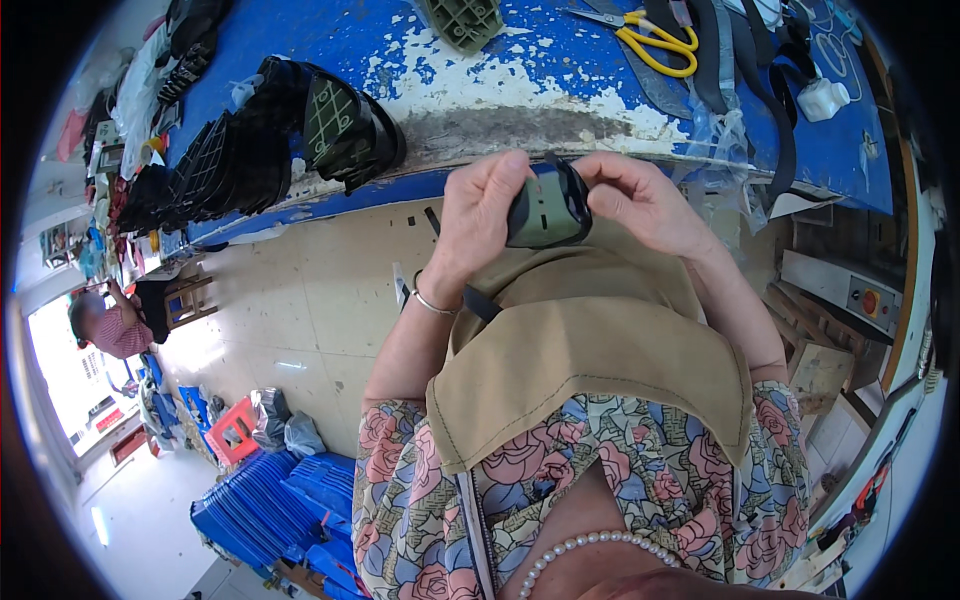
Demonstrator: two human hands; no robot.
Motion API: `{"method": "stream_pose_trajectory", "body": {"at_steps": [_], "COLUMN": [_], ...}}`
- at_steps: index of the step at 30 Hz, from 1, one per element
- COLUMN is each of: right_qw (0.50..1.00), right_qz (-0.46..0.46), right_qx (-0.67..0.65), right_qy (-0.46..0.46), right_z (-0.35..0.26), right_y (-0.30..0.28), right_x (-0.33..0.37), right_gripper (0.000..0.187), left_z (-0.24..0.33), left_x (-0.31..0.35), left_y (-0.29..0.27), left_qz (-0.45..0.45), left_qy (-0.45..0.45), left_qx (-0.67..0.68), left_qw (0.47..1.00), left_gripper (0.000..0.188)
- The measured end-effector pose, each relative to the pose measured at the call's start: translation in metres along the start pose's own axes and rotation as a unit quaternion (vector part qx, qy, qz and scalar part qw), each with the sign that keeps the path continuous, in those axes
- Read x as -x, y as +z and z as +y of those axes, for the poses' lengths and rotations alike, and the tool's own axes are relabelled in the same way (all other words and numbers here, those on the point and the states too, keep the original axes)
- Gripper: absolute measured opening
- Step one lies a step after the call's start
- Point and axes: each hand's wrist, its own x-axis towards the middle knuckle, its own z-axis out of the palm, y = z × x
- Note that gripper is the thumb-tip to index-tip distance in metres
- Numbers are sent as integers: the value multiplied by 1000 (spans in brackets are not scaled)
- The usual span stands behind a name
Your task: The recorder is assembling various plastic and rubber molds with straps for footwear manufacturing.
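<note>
Above my tan apron (590, 350), at the table's near edge, I hold a curved green plastic shell (545, 218) with a black rim and small dark slots. It looks like a cap for a protective pad. My left hand (482, 208) grips its left side, thumb on top. At the opposite side, my right hand (638, 200) has thumb and forefinger pinched together by the black rim; whatever thin part lies between them is too small to make out.
Stacked black shells (225, 165) and a green ribbed shell (335, 125) stand at the table's left. Another green shell (462, 22) lies farther back. Yellow-handled scissors (655, 45) and black straps (765, 110) lie at the right. A person (120, 325) sits far left.
</note>
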Motion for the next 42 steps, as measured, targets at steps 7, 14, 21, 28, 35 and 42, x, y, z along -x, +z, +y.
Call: {"method": "stream_pose_trajectory", "body": {"at_steps": [7, 14, 21, 28, 35, 42], "right_qw": [996, 994, 993, 991, 991, 993], "right_qz": [23, 65, 53, 56, 61, 55], "right_qx": [-14, 38, 82, 118, 122, 93], "right_qy": [85, 81, 59, 43, -13, -49], "right_z": [-13, -13, -10, 7, 18, 36], "right_y": [-4, -2, 7, 5, 10, 18], "right_x": [-7, -19, -25, -22, -16, -16], "right_gripper": [27, 31, 38, 45, 54, 61], "left_z": [-2, -7, -12, -14, -16, -14], "left_x": [-12, -7, -16, -21, -30, -39], "left_y": [6, 15, 16, 20, 16, 12], "left_qz": [21, 83, 163, 197, 196, 209], "left_qy": [-149, -146, -197, -228, -241, -242], "left_qx": [348, 371, 462, 479, 486, 496], "left_qw": [925, 913, 849, 825, 817, 807], "left_gripper": [33, 34, 24, 26, 25, 29]}}
